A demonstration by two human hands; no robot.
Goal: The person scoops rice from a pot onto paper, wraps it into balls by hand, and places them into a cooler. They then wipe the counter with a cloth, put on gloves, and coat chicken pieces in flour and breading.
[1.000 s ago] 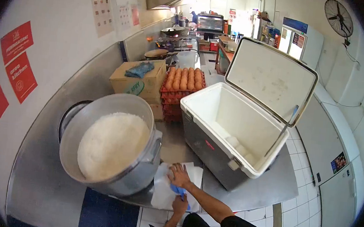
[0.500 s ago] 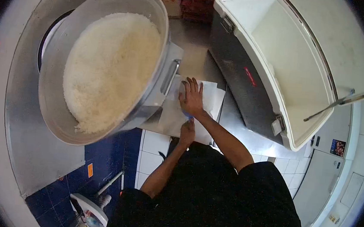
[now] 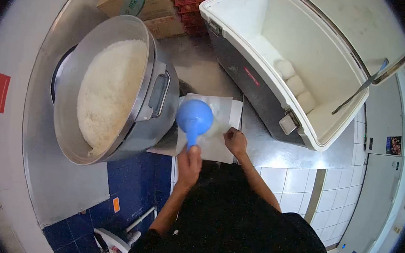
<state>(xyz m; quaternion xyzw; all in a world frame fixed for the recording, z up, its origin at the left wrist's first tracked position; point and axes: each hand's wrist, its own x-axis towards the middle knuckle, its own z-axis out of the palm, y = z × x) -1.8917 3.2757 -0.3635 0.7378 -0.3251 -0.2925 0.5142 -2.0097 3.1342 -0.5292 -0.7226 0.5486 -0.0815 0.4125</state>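
My left hand (image 3: 189,168) is wrapped round the handle of a blue ladle (image 3: 195,116), whose round bowl is over white paper sheets (image 3: 215,149) on the steel counter. My right hand (image 3: 236,142) is closed, fingers curled, over the right part of the sheets; I cannot tell what, if anything, is in it. To the left stands a large metal pot (image 3: 152,117) with a side handle, heaped with white rice (image 3: 111,92). A dark cooler box (image 3: 247,77) with a white inside stands open to the right, several white bundles (image 3: 295,85) lying along its bottom.
Behind the pot are cardboard boxes (image 3: 150,6) and stacked red trays of eggs (image 3: 194,3). The steel counter (image 3: 268,149) ends just in front of my body, above a tiled floor (image 3: 275,181). The cooler's lid strut (image 3: 359,92) reaches out at the right.
My right hand, flat on the paper before, has drawn back to the right and curled. The ladle's bowl now shows fully, in my left hand. The view has shifted, showing bundles in the cooler.
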